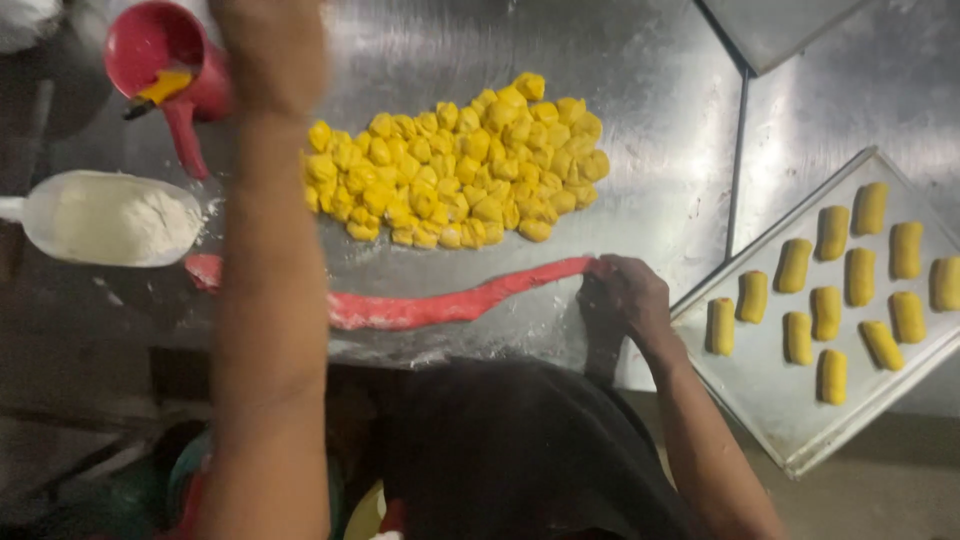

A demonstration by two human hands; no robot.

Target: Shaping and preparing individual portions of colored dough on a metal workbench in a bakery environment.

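**A:** so what's the right hand point(625, 300) doing?

**B:** it's pinching the right end of the red dough strip point(440, 305), which lies across the near part of the steel table point(660, 90). Fingers closed on it.

**A:** and the left hand point(265, 40)?

**B:** reached way out to the far left, beside the red cup point(160, 55). It's blurred and cut off at the top, so I can't tell the grip.

**A:** other stuff?

**B:** yellow dough pile point(460, 165) just beyond the strip, flour scoop point(110, 218) on the left, tray point(770, 385) of yellow rolls point(850, 275) on the right.
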